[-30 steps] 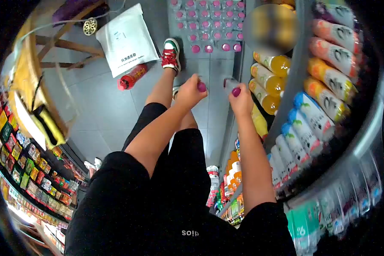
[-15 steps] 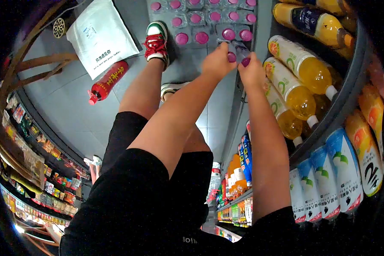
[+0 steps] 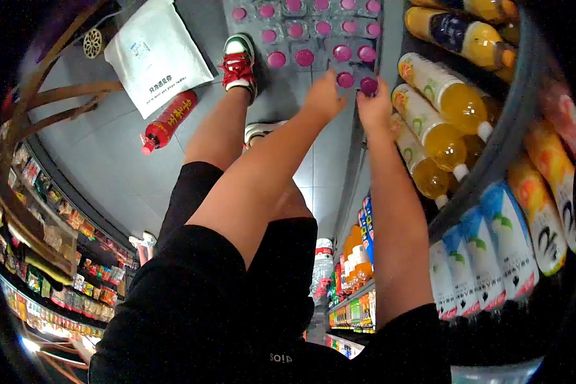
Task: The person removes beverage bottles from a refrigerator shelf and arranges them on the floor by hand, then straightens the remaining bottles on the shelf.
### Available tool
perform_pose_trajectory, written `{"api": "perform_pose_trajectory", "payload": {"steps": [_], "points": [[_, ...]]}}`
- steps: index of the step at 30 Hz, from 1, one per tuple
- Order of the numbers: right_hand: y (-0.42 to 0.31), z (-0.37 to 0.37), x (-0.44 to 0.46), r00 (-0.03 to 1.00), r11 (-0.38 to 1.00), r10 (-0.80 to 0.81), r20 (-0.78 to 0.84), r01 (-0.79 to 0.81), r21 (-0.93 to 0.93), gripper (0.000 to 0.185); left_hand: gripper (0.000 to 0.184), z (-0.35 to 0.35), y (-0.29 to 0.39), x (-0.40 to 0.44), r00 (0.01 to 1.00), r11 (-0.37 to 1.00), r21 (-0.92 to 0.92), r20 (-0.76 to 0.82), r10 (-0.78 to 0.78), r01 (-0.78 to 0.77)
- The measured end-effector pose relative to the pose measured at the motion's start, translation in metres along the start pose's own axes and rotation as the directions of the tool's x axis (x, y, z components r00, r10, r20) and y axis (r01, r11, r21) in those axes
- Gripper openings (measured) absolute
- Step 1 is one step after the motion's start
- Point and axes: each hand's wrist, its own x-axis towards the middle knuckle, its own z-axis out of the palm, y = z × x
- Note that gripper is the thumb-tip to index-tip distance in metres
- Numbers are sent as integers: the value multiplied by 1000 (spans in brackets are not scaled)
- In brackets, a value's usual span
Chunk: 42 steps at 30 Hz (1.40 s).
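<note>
Clear bottles with pink caps stand in rows on the floor at the top. Two more bottles are at the near right end of the rows. Beside one pink-capped bottle is my left hand, its thumb and fingers apart around the bottle's left side. The other bottle, with a darker pink cap, is in my right hand, fingers curled at its neck. Their lower parts are hidden below the caps and hands.
Shelves on the right hold yellow drink bottles and blue-and-white bottles. On the floor at left lie a white plastic parcel and a red bottle. Snack shelves line the lower left.
The two near bottles went from tilted to more upright, in line with the rows. My left fingers have loosened and drawn slightly back from the cap. The view shifted a little.
</note>
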Motion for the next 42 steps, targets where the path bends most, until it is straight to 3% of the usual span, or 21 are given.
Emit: {"api": "perform_pose_trajectory", "payload": {"steps": [2, 4, 8, 9, 10, 11, 12, 15, 18, 20, 22, 23, 24, 25, 26, 27, 28, 32, 36, 38, 42], "points": [[-13, -20, -17, 995, 997, 70, 73, -68, -27, 48, 52, -10, -5, -22, 994, 997, 3, -84, 71, -71], [-34, -48, -38, 975, 991, 129, 181, -119, -67, 40, 44, -39, -1, -47, 987, 987, -131, 143, -78, 97], [-75, -106, -79, 961, 983, 96, 261, -132, 126, 24, 36, -120, 34, -104, 965, 951, -282, 259, -49, 125], [-98, -128, -88, 962, 977, 86, 260, -133, 168, 21, 35, -138, 48, -112, 965, 983, -148, 252, -70, 110], [-94, -136, -94, 979, 974, -30, 199, -16, 226, 28, 31, -143, 46, -120, 980, 959, -283, 184, 70, -15], [-123, -163, -104, 979, 961, 15, 202, -70, 269, 20, 26, -212, 134, -143, 961, 993, -90, 274, -46, 74], [-159, -199, -114, 984, 955, -25, 178, -29, 296, 21, 23, -201, 115, -141, 971, 962, -264, 200, 130, -74], [-224, -290, -143, 984, 953, -87, 157, 36, 300, 22, 14, -224, 176, -147, 929, 816, -524, 117, 352, -243], [-277, -368, -179, 990, 934, -78, 114, 33, 356, 22, 11, -254, 272, -159, 863, 686, -620, 30, 505, -381], [-291, -414, -194, 985, 877, -137, -107, 171, 449, 18, 8, -268, 333, -170, 808, 634, -592, -50, 587, -497], [-283, -466, -197, 880, 960, -150, -451, 238, 146, 10, 6, -275, 377, -170, 683, 624, -589, 160, 713, -513], [-285, -493, -197, 818, 989, -16, -575, 97, 111, 7, 10, -271, 397, -170, 604, 570, -529, 130, 786, -629], [-281, -518, -197, 719, 954, 173, -673, 47, 296, 6, 12, -266, 418, -170, 490, 465, -499, 91, 867, -731], [-263, -547, -194, 613, 987, 82, -786, 61, 150, 8, 12, -263, 438, -172, 400, 370, -511, 55, 915, -776], [-250, -572, -192, 482, 983, 181, -857, -85, 160, 12, 13, -260, 458, -174, 307, 272, -516, 18, 951, -812], [-259, -592, -193, 434, 949, 315, -844, -124, 291, 28, 14, -258, 476, -177, 260, 230, -473, 3, 966, -850], [-239, -616, -194, 369, 947, 263, -891, -273, 167, 39, 20, -240, 489, -174, 177, 107, -428, -128, 976, -897], [-188, -681, -185, 390, 905, 178, -903, -425, -5, 41, 33, -196, 542, -182, 101, -9, -376, -271, 957, -926], [-174, -703, -167, 518, 791, 160, -840, -576, -205, 43, 37, -163, 590, -204, 62, 20, -283, -139, 988, -959], [-171, -705, -163, 558, 773, 152, -816, -582, -254, 44, 41, -135, 616, -218, 35, 6, -104, -284, 958, -995], [-176, -702, -173, 581, 778, 101, -807, -552, -299, 47, 42, -110, 663, -226, 67, 59, -78, -98, 993, -995]]}}
